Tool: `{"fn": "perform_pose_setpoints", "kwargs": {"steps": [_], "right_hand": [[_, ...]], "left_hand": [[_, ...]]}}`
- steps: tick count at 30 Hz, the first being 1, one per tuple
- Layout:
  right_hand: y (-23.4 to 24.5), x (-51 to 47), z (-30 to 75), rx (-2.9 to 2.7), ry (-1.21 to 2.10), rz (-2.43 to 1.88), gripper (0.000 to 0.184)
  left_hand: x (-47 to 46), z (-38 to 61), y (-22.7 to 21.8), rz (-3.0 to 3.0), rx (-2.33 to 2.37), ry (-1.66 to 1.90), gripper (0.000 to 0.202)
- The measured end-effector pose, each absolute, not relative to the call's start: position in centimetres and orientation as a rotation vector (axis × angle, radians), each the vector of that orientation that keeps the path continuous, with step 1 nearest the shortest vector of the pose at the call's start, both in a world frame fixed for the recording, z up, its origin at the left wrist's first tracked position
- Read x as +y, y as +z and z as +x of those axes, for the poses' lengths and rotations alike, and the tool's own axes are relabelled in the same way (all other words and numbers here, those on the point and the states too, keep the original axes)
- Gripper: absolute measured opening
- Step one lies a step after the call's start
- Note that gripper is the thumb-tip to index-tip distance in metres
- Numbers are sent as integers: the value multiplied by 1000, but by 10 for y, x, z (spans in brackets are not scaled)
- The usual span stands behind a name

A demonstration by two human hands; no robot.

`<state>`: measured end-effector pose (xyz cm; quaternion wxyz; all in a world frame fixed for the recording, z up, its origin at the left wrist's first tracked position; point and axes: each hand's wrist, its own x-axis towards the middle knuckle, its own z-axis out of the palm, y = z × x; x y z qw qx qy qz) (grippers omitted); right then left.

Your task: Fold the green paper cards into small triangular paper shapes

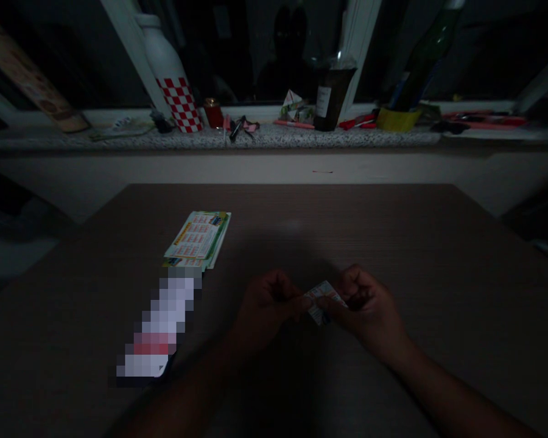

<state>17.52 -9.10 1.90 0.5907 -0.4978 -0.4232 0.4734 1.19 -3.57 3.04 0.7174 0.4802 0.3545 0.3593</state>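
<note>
Over the middle of the dim table, my left hand (270, 307) and my right hand (369, 307) pinch a small printed paper (324, 289) between them. It looks folded and carries calendar-like rows of print. The left thumb and fingers grip its left corner; the right thumb presses across its face, with the fingers curled behind. A stack of printed calendar sheets (196, 236) lies to the left, farther from me. Just below the stack is a lit phone (164, 322), its screen blurred out by blocks.
Behind the brown table (347, 213) runs a speckled stone windowsill (274, 140). On it stand a white bottle with red checks (178, 91), a small red jar (214, 112), a dark cup (333, 97), a green bottle (427, 55) and a tall patterned cylinder (31, 76).
</note>
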Motion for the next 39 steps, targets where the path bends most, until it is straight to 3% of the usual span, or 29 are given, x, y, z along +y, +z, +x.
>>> {"fn": "perform_pose_setpoints", "kwargs": {"steps": [2,6,17,28,33,37,39], "right_hand": [[16,-91,178,-987,1192,-1120,31],[8,-91,186,-938,1339,-1029,44],[10,-93,182,-1080,1330,-901,41],[9,-92,183,-1122,1257,-1030,29],[7,-90,184,-1048,1233,-1022,31],[7,-87,185,-993,1205,-1002,33],[7,-87,186,-983,1204,-1005,36]], "left_hand": [[-35,11,28,1054,781,795,37],[-32,10,24,982,759,805,35],[-36,14,20,699,713,558,34],[-38,16,9,811,712,494,31],[-37,12,14,1211,782,636,26],[-35,1,22,1687,840,747,43],[-33,-4,24,1916,800,776,34]]}}
